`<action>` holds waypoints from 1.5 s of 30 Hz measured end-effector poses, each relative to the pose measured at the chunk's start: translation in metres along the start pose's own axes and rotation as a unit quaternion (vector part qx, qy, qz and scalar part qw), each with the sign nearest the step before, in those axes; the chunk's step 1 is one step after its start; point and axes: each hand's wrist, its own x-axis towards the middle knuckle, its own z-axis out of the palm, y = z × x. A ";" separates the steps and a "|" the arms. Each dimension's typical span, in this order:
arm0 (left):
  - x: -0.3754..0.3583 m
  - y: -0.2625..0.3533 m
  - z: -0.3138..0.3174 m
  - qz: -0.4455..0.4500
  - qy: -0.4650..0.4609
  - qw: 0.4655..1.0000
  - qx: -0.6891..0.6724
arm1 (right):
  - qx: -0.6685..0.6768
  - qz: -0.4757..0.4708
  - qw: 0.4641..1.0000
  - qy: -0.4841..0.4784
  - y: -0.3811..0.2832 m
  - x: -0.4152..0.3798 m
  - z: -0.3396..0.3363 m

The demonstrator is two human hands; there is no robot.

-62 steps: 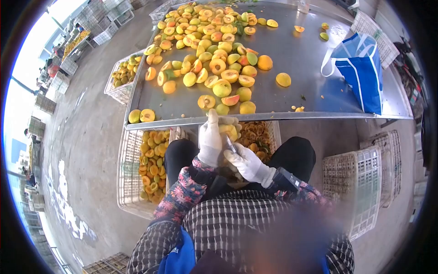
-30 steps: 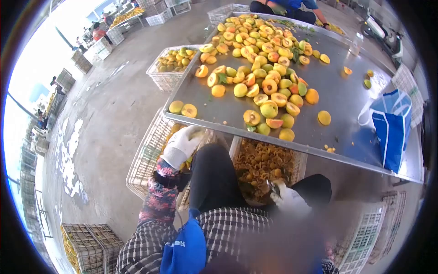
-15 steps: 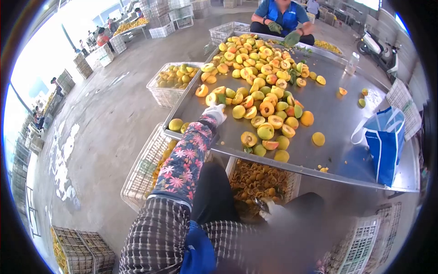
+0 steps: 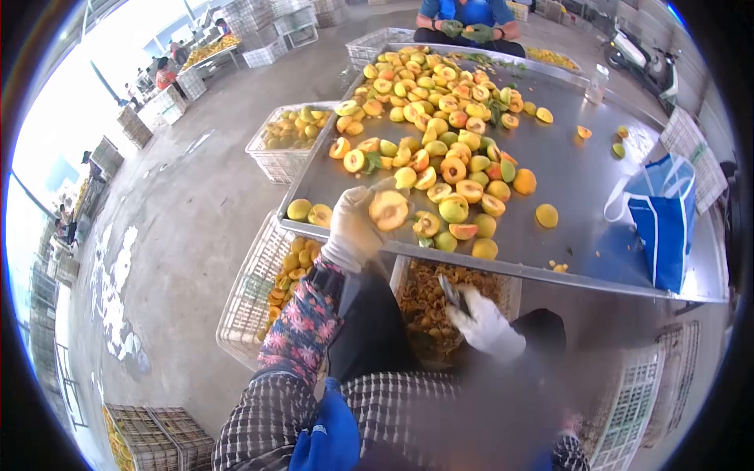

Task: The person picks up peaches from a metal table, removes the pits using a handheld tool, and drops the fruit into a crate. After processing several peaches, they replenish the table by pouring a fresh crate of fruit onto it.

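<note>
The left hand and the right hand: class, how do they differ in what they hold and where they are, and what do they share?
The left hand holds a halved fruit; the right hand holds a small metal tool. In the picture, the left hand overlaps the table's near edge; the right hand appears lower. Both wear pale gloves.

White gloves (image 4: 353,229), pink-flowered dark oversleeves (image 4: 301,328), checked sleeves (image 4: 263,416), dark trousers (image 4: 367,326), blue cloth (image 4: 328,430).
</note>
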 end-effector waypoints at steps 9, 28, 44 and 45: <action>-0.023 -0.079 0.035 -0.010 0.024 0.998 -0.058 | -0.082 -0.082 0.978 0.171 -0.043 0.035 0.006; -0.024 -0.103 0.036 0.021 -0.035 0.998 -0.042 | -0.040 -0.056 0.988 0.140 -0.020 0.026 0.006; -0.032 -0.119 0.013 0.026 -0.018 0.949 0.315 | 0.040 -0.020 0.985 0.166 -0.012 0.033 -0.016; -0.033 -0.119 0.013 -0.006 -0.007 0.955 0.297 | 0.125 0.020 0.977 0.172 -0.010 0.032 -0.014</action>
